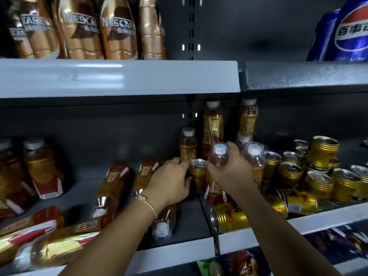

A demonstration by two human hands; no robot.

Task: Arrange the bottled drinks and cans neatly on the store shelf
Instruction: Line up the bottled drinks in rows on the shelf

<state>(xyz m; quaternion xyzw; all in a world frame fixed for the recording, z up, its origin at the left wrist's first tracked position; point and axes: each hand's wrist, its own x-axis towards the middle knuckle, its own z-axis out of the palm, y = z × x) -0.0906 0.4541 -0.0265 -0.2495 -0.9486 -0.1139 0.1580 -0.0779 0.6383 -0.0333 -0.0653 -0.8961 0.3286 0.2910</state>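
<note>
My right hand [232, 172] grips the neck of an upright gold-and-red bottle [218, 156] with a white cap, near the middle of the shelf [173, 250]. My left hand [169, 182] curls round the side of an upright gold can [198, 174] just left of that bottle. Upright bottles [212, 128] stand behind. Several more bottles [111, 184] lie on their sides to the left. Gold cans [318, 182] crowd the right part, some upright, some [231, 218] toppled.
The shelf above [119, 76] carries coffee bottles [117, 28] on the left and blue cola cans [346, 32] at far right. Two upright bottles [39, 166] stand at the far left. Packaged goods [239, 263] show on the shelf below.
</note>
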